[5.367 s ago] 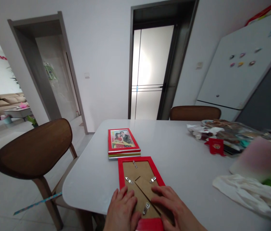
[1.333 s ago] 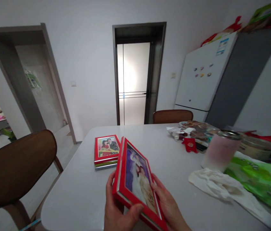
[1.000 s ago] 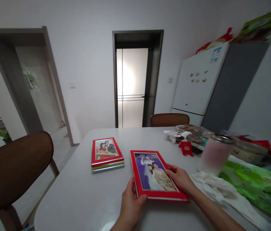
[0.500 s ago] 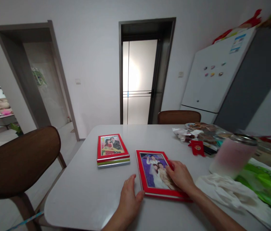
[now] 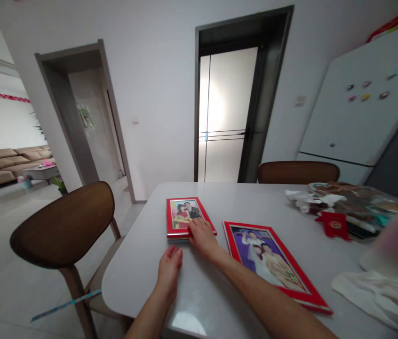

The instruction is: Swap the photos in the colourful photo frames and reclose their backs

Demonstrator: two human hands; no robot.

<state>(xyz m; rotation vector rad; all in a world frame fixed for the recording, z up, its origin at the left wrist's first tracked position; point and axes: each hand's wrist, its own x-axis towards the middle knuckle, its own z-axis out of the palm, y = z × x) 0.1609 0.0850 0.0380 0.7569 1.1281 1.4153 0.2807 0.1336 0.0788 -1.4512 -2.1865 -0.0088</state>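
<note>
The small red frame (image 5: pixel 182 218) sits on a stack (image 5: pixel 177 239) on the white table (image 5: pixel 139 268). My right hand (image 5: pixel 201 235) lies on its near edge; from here I can't tell if it grips. My left hand (image 5: pixel 171 263), half open, holds nothing. A crooked pull could slide the frame off.

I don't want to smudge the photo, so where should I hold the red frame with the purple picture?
Probably by the long right border, coming from your right. The frame lies flat and face up, so gripping its rim should spare the photo. The right forearm crosses above its near left part, making that side harder to reach.
</note>
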